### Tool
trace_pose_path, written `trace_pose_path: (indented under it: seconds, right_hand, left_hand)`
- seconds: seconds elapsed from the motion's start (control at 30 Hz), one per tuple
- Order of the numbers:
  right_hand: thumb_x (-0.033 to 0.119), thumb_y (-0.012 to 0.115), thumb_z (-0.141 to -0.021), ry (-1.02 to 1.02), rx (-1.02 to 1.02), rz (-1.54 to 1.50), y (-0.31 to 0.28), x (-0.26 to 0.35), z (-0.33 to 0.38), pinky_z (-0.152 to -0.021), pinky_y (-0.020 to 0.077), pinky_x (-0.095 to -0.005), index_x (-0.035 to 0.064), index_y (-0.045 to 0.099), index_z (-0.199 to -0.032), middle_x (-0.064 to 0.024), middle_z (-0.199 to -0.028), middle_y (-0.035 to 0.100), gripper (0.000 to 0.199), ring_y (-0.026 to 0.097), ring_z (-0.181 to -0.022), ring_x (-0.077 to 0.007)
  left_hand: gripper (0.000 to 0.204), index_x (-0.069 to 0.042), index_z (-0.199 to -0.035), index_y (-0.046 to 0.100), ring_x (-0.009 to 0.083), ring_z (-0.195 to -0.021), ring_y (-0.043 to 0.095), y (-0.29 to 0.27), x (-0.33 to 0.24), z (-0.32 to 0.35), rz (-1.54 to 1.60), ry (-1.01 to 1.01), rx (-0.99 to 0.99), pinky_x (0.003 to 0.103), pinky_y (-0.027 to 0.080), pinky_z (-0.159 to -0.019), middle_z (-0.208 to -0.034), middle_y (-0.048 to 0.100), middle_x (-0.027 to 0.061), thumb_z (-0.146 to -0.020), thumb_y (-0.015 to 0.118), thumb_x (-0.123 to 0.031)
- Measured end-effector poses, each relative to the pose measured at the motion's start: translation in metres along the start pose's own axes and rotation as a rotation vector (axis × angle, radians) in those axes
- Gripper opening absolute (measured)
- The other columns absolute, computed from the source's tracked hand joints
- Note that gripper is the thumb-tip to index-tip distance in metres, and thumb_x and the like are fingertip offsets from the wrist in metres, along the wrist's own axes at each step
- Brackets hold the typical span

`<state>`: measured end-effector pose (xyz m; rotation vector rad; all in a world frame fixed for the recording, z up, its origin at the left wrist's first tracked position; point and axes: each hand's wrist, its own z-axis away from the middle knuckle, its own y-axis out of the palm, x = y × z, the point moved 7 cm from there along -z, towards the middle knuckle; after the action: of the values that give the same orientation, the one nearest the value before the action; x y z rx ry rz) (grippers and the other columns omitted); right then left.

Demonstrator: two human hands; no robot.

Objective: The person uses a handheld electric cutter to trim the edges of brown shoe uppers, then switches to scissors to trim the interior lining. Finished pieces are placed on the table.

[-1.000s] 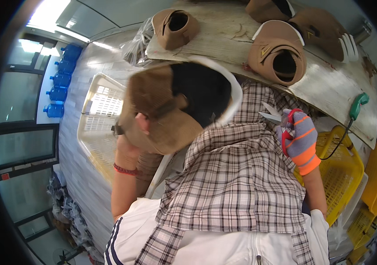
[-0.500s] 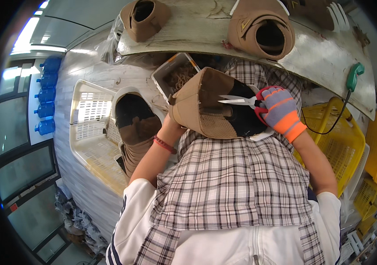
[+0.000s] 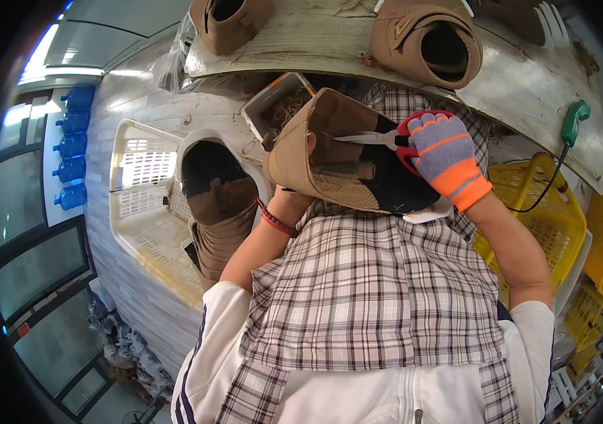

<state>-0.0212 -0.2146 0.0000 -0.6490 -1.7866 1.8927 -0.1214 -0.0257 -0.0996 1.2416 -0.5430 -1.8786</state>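
My left hand point(image 3: 291, 202) grips a brown shoe upper point(image 3: 294, 159) from its left side, with a fingertip showing inside the opening and the other fingers hidden behind it. The upper is tilted above my lap, showing its tan mesh and black lining. A grey glove with orange bands, fingertips cut off, covers my right hand point(image 3: 445, 152). That hand is closed round the red handles of a pair of scissors point(image 3: 368, 138). The silver blades point left into the upper's opening; whether they touch the material I cannot tell.
Left of me, stacked brown uppers point(image 3: 220, 212) lean in a white plastic basket point(image 3: 121, 205). A small white bin point(image 3: 253, 113) with scraps stands under the worktable point(image 3: 315, 53). More brown uppers point(image 3: 414, 49) and a green corded tool point(image 3: 575, 124) are on the table. A yellow basket point(image 3: 527, 205) sits right.
The shoe upper has tipped so that more of its inside shows, and a left fingertip now appears in it. My right hand and the scissors have shifted slightly left and away from me.
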Motion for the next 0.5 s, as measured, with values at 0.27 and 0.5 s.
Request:
trace_pose_path:
  seconds: [0.27, 0.5]
  right_hand:
    - [0.035, 0.067, -0.081, -0.086, -0.175, 0.043, -0.007, 0.000, 0.001, -0.074, 0.0478, -0.0373, 0.0085, 0.063, -0.099, -0.0081, -0.090, 0.063, 0.032, 0.061, -0.086, -0.0243]
    - [0.035, 0.065, -0.083, -0.118, -0.178, 0.135, -0.010, 0.002, -0.002, -0.072, 0.0477, -0.0359, 0.0091, 0.063, -0.097, -0.0074, -0.089, 0.063, 0.029, 0.061, -0.083, -0.0237]
  left_hand:
    - [0.054, -0.010, -0.140, 0.044, 0.0258, -0.116, 0.059, -0.006, 0.010, -0.002, 0.101, -0.043, 0.011, 0.045, 0.053, -0.094, -0.131, 0.057, 0.0104, -0.096, 0.061, -0.036]
    - [0.055, -0.011, -0.140, 0.044, 0.0259, -0.115, 0.059, -0.013, 0.011, -0.003, 0.095, -0.034, -0.013, 0.045, 0.053, -0.095, -0.131, 0.057, 0.0082, -0.094, 0.064, -0.035]
